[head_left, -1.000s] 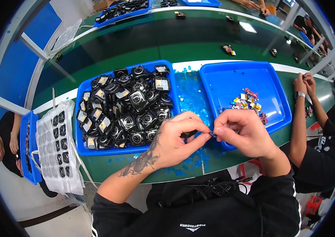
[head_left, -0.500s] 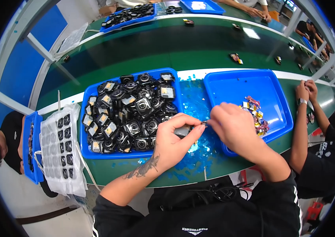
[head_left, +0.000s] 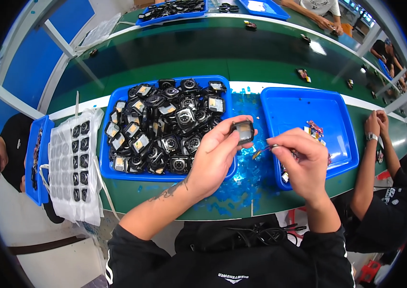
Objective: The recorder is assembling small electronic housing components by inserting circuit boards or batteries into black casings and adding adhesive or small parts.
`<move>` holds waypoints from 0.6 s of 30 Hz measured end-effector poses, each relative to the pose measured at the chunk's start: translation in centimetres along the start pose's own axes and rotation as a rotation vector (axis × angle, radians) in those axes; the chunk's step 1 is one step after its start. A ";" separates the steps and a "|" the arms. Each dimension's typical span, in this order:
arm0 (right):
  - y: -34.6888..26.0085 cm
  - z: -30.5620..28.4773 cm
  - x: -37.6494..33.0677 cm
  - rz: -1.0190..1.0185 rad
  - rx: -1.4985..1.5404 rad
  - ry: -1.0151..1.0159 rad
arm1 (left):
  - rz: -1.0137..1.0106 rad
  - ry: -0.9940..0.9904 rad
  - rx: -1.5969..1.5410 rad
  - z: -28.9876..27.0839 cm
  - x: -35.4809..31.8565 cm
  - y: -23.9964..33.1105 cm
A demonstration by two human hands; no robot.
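My left hand (head_left: 213, 152) grips a black square smartwatch case (head_left: 243, 133) by its edges, with the grey inner side facing up. Beside it, my right hand (head_left: 301, 161) pinches a small thin part with a yellowish end (head_left: 259, 153) between thumb and finger, apart from the case. To the left, a blue tray (head_left: 165, 177) is heaped with many similar black watch cases (head_left: 184, 116). Under my right hand lies a second blue tray (head_left: 287, 108), holding a small pile of loose coloured components (head_left: 314, 128), partly covered by that hand.
Blue film scraps (head_left: 241, 180) litter the green bench between the trays. A white blister tray (head_left: 62, 163) with black watch parts stands at the left. Beyond runs a green conveyor (head_left: 189, 48) carrying scattered parts. Co-workers sit left, right and across; one's hands (head_left: 373, 125) are at the right.
My hands have moved apart. The left has turned the watch case so its inside shows, and the right has drawn back with the small part. The whole view has shifted slightly.
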State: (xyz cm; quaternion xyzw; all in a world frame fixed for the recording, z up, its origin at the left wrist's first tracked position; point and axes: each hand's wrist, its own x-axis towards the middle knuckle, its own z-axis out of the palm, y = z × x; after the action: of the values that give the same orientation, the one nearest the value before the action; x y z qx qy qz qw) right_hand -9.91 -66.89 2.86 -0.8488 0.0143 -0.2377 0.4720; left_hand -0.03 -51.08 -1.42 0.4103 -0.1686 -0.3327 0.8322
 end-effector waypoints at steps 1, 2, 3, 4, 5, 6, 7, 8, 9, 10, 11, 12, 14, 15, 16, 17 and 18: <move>-0.2 0.2 0.0 -0.009 -0.053 -0.035 | -0.023 -0.032 -0.036 -0.2 0.1 -0.1; -0.3 0.5 0.1 -0.008 -0.053 -0.037 | -0.023 -0.029 -0.038 0.0 0.0 0.1; -0.3 0.9 0.2 0.022 -0.043 -0.067 | -0.028 -0.005 -0.024 0.5 -0.2 0.3; -0.3 1.2 0.2 0.053 -0.033 -0.097 | -0.034 0.019 -0.010 0.7 -0.3 0.3; 0.1 1.8 0.3 -0.004 -0.040 -0.051 | -0.039 0.020 -0.016 0.8 -0.3 0.1; 0.2 2.1 0.4 0.001 -0.039 -0.059 | -0.013 -0.001 0.034 0.7 -0.3 -0.1; 0.3 2.3 0.5 -0.030 -0.088 -0.005 | 0.012 -0.022 0.083 0.6 -0.3 -0.2; 0.3 2.5 0.5 -0.062 -0.137 0.050 | 0.013 -0.040 0.111 0.5 -0.4 -0.1; 0.4 2.6 0.4 -0.044 -0.148 0.090 | -0.003 -0.080 0.148 0.3 -0.4 0.0; 0.3 2.5 0.4 -0.044 -0.154 0.089 | -0.020 -0.120 0.186 0.2 -0.3 0.0; 0.1 2.2 0.4 -0.022 -0.153 0.093 | -0.019 -0.122 0.181 0.3 -0.3 -0.2; 0.0 2.1 0.4 0.002 -0.150 0.099 | 0.022 -0.163 0.193 0.3 -0.5 -0.5; -0.1 1.8 0.4 -0.052 -0.193 0.102 | 0.061 -0.206 0.202 0.5 -0.7 -0.7; -0.2 1.7 0.3 -0.090 -0.197 0.084 | 0.039 -0.212 0.207 0.6 -0.9 -0.5; -0.4 1.6 0.2 -0.128 -0.199 0.066 | 0.018 -0.219 0.212 0.7 -1.1 -0.5; -0.6 1.6 0.2 -0.127 -0.193 0.067 | -0.008 -0.218 0.107 0.6 -1.2 -0.9; -0.6 1.4 0.2 -0.122 -0.194 0.068 | -0.013 -0.219 0.106 0.6 -1.2 -0.9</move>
State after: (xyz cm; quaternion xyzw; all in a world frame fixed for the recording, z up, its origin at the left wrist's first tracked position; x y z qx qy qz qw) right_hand -9.30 -65.45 2.79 -0.8812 0.0013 -0.2921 0.3716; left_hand -1.59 -51.01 -1.82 0.4159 -0.2732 -0.3713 0.7839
